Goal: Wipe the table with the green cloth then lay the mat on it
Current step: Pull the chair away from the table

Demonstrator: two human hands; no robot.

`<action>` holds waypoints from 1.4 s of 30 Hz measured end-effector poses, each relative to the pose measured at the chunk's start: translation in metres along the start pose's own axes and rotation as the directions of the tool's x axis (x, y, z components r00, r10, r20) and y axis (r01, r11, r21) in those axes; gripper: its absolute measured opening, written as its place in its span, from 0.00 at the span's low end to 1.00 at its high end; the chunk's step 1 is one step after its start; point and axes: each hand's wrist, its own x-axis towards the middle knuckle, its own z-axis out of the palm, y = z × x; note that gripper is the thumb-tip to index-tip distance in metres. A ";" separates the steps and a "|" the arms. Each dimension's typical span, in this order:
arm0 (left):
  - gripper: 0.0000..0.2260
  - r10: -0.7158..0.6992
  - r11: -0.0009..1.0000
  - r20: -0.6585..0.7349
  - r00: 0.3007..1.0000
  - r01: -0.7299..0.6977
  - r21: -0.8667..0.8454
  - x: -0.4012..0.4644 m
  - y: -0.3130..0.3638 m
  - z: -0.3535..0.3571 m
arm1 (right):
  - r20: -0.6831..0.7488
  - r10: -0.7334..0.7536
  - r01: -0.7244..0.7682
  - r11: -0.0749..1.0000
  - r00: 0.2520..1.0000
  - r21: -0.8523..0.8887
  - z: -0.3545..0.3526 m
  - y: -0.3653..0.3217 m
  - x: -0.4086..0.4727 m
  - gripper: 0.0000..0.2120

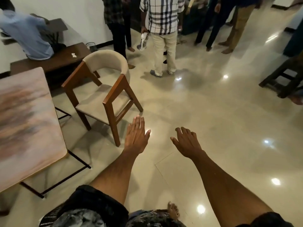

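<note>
The table [27,122] with a pinkish marbled top stands at the left edge of the view, on a thin black frame. My left hand [136,136] is stretched out over the floor with straight fingers and holds nothing. My right hand [186,143] hangs beside it, fingers loosely bent, also holding nothing. Both hands are to the right of the table and apart from it. No green cloth and no mat are in view.
A wooden chair [105,89] with a beige seat stands just right of the table, near my left hand. A dark bench [54,61] lies behind it. Several people [164,30] stand on the glossy floor ahead. A dark stool [285,77] is at the right.
</note>
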 end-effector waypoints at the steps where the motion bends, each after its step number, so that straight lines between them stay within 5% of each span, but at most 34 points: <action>1: 0.34 -0.016 1.000 0.007 1.000 0.016 -0.001 0.003 0.002 -0.001 | -0.003 -0.015 0.015 1.000 1.000 0.008 -0.003 0.003 0.008 0.27; 15: 0.33 -0.234 0.971 0.022 0.972 0.234 -0.053 0.074 -0.021 -0.014 | 0.022 -0.240 0.240 0.971 0.971 -0.013 -0.006 -0.006 0.147 0.27; 42: 0.33 -0.469 0.873 0.009 0.883 0.466 -0.141 0.337 -0.096 -0.022 | 0.027 -0.443 0.443 0.892 0.896 -0.083 -0.072 -0.017 0.472 0.26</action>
